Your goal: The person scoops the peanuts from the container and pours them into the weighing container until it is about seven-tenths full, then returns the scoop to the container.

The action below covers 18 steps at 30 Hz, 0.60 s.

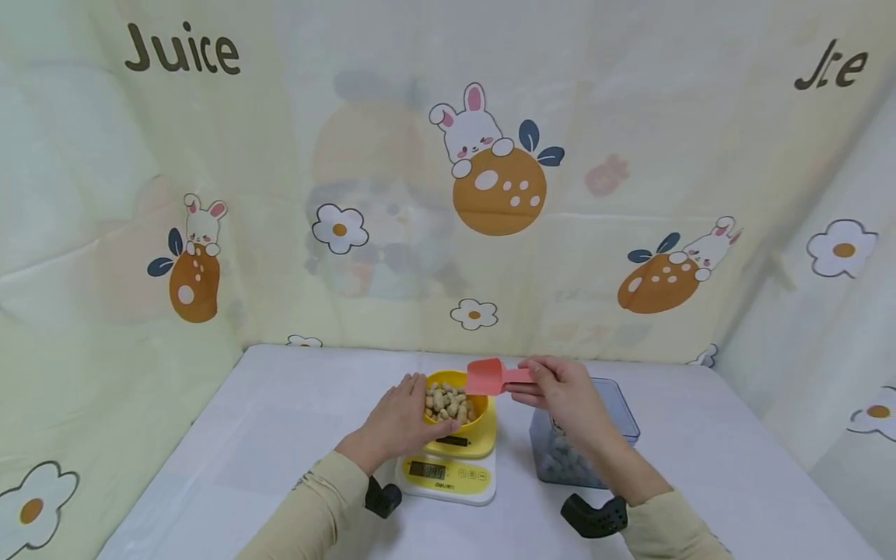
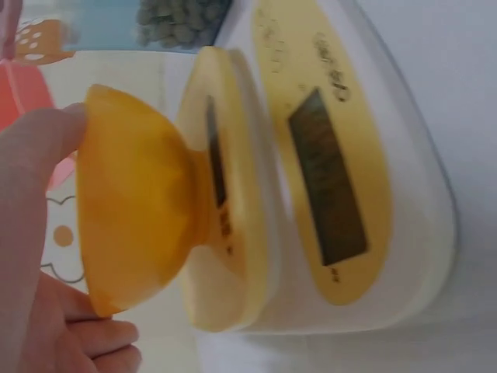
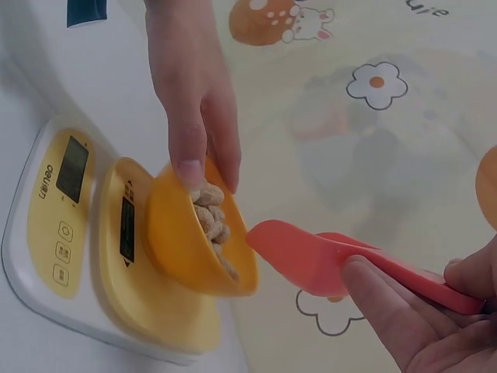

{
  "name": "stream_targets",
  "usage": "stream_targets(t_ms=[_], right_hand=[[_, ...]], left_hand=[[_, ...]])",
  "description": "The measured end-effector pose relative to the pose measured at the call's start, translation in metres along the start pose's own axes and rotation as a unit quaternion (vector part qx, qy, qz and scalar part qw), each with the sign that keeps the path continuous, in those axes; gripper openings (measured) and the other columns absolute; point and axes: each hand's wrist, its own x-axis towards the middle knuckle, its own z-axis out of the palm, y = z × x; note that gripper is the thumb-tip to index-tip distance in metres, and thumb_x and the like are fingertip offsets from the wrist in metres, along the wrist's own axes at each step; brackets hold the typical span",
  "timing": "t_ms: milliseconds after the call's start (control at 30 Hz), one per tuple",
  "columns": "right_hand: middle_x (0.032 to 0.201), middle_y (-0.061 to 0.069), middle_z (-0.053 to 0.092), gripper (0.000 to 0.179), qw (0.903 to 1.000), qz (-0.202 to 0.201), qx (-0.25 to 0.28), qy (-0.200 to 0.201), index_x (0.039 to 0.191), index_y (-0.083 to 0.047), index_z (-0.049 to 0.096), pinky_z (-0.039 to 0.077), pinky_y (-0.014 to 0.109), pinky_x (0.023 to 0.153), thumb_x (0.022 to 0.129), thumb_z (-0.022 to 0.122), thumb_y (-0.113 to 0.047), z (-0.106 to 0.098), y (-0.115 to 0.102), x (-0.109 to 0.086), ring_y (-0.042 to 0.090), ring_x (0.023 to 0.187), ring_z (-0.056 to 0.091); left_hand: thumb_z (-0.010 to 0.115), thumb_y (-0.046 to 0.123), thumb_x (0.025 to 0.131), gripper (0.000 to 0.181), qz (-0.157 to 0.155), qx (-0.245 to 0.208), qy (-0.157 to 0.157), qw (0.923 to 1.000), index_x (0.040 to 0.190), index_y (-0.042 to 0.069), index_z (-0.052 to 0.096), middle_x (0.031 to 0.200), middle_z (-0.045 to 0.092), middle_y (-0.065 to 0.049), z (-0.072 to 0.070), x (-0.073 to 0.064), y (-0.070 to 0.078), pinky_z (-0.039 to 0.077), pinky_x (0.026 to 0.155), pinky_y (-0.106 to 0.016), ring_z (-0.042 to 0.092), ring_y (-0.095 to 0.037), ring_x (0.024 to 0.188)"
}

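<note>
My left hand (image 1: pixel 397 420) holds the yellow bowl (image 3: pixel 175 225), thumb and fingers spread along its rim. Unshelled peanuts (image 1: pixel 448 403) lie in the bowl, which stands on a yellow and white kitchen scale (image 1: pixel 479 460). Dark digits show on the scale's display (image 1: pixel 427 470), too blurred to read. With its thumb and fingers my right hand (image 1: pixel 567 395) pinches the handle of a pink scoop (image 1: pixel 486 377). The scoop's head is tilted beside the bowl's right rim, and no contents show in it.
A blue-tinted clear plastic box (image 1: pixel 544 451) stands right of the scale, below my right forearm, with small lumpy pieces (image 2: pixel 182 23) inside. A white cloth (image 1: pixel 301 435) covers the table. Printed curtains (image 1: pixel 392 171) hang behind it and at both sides.
</note>
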Motion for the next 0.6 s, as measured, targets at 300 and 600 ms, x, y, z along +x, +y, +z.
stream_targets(t_ms=[300, 600], right_hand=[[0.13, 0.025, 0.063, 0.044, 0.9997, 0.015, 0.015, 0.01, 0.14, 0.004, 0.048, 0.058, 0.031, 0.088, 0.107, 0.044, -0.024, -0.027, 0.004, -0.009, 0.024, 0.104, 0.073], [0.135, 0.026, 0.059, 0.052, 0.9979, -0.003, 0.064, 0.005, 0.143, 0.01, 0.041, 0.057, 0.03, 0.088, 0.107, 0.042, -0.028, -0.066, 0.006, -0.022, 0.018, 0.103, 0.073]], left_hand=[[0.062, 0.07, 0.084, 0.107, -0.006, -0.045, 0.0, 0.999, 0.155, -0.001, 0.022, 0.161, 0.026, -0.021, -0.005, 0.003, 0.005, 0.024, 0.123, -0.051, 0.028, -0.037, 0.149], [0.061, 0.067, 0.086, 0.105, 0.045, -0.022, 0.012, 0.9987, 0.155, -0.001, 0.021, 0.163, 0.025, -0.018, -0.013, 0.008, 0.032, 0.024, 0.123, -0.049, 0.026, -0.035, 0.15]])
